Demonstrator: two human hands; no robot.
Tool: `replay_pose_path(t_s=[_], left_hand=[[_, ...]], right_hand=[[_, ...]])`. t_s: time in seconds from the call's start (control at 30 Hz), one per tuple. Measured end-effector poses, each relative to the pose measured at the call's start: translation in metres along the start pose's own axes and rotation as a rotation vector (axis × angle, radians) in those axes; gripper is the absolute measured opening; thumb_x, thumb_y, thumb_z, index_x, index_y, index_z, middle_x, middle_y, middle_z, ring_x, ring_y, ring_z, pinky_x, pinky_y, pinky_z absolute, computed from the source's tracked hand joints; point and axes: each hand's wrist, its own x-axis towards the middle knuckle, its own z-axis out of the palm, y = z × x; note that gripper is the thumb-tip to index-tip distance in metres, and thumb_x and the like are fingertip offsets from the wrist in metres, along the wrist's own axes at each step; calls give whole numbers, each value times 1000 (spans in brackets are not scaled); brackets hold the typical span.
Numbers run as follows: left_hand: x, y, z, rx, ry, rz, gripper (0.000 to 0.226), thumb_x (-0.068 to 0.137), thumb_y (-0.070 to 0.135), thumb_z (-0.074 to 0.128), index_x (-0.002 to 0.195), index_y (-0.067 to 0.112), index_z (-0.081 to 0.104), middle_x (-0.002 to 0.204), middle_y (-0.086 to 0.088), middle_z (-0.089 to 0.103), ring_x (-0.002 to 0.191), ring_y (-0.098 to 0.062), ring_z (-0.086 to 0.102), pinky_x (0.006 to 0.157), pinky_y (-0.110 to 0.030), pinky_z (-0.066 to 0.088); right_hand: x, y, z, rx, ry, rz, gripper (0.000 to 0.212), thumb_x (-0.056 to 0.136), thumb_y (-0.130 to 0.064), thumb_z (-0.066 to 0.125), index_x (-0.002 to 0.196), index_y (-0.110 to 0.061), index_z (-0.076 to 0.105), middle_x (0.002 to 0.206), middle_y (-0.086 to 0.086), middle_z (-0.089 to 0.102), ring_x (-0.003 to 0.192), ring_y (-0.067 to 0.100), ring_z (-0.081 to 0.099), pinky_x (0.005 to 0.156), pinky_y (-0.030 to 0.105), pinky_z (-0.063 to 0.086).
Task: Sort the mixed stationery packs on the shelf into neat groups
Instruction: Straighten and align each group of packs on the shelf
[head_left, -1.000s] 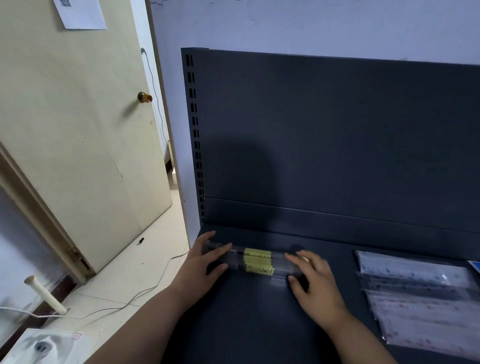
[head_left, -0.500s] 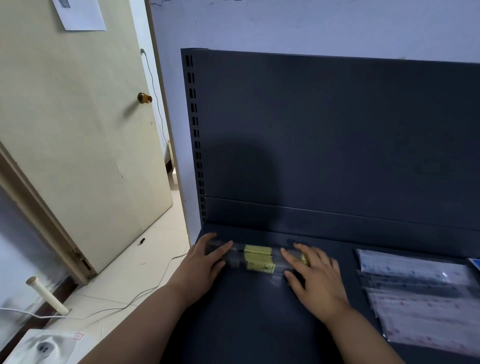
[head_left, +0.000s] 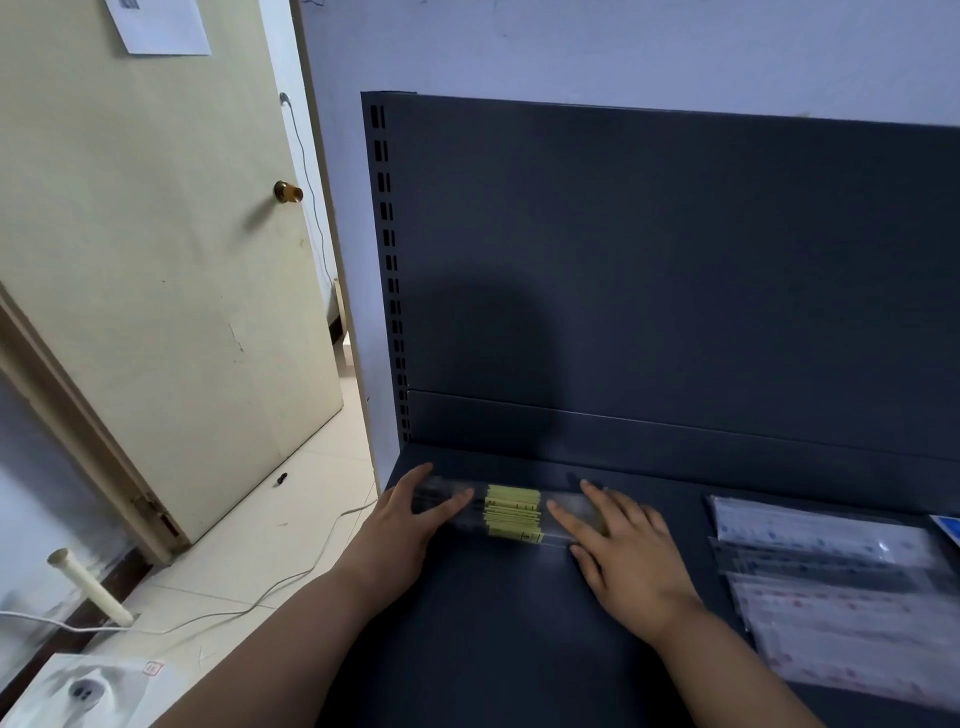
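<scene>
A stack of clear packs with yellow labels (head_left: 511, 512) lies crosswise near the back left of the dark shelf (head_left: 493, 623). My left hand (head_left: 400, 530) rests flat against the stack's left end, fingers straight. My right hand (head_left: 623, 551) lies flat over its right end, fingers spread and straight. A second group of clear stationery packs (head_left: 841, 592) with pale printed patterns is fanned out on the right of the shelf.
The shelf's dark back panel (head_left: 675, 286) rises behind the packs, with a slotted upright (head_left: 389, 260) on its left. A blue-and-white pack corner (head_left: 948, 527) shows at the right edge. A cream door (head_left: 156, 260), a white cable (head_left: 291, 577) and a socket box (head_left: 78, 693) are off to the left.
My right hand has slid a little to the left along the yellow-labelled stack, and its fingers have flattened over the right end. My left hand has barely moved.
</scene>
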Motion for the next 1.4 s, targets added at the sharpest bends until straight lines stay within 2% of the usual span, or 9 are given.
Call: replay_pose_path(t_s=[0.23,0.37,0.47,0.53,0.67,0.9,1.07,1.27,1.4], left_hand=[[-2,-6,-4,-7,-20,105,98,90,3,44,112,83,-7,157,-2,1,141,-27,24,110,-32,30],[-2,-7,-5,-32,-4,121,98,89,1,46,112,84,-2,157,-1,4,140,-27,25,109,-32,32],[-1,-4,-4,-100,13,77,91,90,4,47,111,84,11,157,1,8,140,-24,26,110,-29,29],[1,1,-5,-174,38,34,73,90,5,48,121,70,35,155,2,12,138,-23,30,110,-28,28],[3,7,-4,-235,40,-51,48,87,6,51,119,42,56,152,5,17,137,-21,28,111,-27,26],[4,16,-2,-214,62,-109,42,84,30,63,123,35,49,145,5,23,130,-20,34,108,-27,29],[4,18,3,-220,141,-119,36,84,26,66,118,26,57,137,2,28,125,-19,35,101,-17,22],[9,14,-1,-355,143,-232,73,80,29,72,141,31,32,127,7,28,119,-9,36,104,-20,29],[10,12,-2,-237,82,-208,52,81,41,65,128,25,48,126,0,38,115,-20,46,101,-29,37]], right_hand=[[4,6,0,-74,-45,-94,49,86,-37,35,135,-46,39,137,8,54,120,31,56,97,47,43],[7,9,-6,-3,-106,-102,46,86,-41,34,132,-48,38,140,5,51,124,29,53,100,42,40],[12,7,-10,118,-162,-81,45,92,-47,38,136,-45,31,157,-1,22,143,26,24,112,40,24],[15,6,-12,160,-187,-56,49,92,-52,43,138,-41,31,159,-8,9,145,19,11,115,36,16],[19,1,-18,170,-226,-25,51,89,-57,45,136,-38,34,158,-10,12,143,16,13,114,34,16],[18,0,-16,197,-221,-12,41,91,-51,47,129,-37,46,156,-14,15,140,17,18,111,33,19],[17,-3,-14,248,-132,16,39,89,-47,52,127,-35,48,150,-18,27,136,12,27,106,30,21],[21,-5,-14,65,-136,47,62,92,-49,42,147,-33,18,141,-8,39,130,17,36,104,37,25],[18,-11,-12,-67,-106,24,57,80,-48,38,130,-26,53,100,-3,64,90,22,62,81,46,46]])
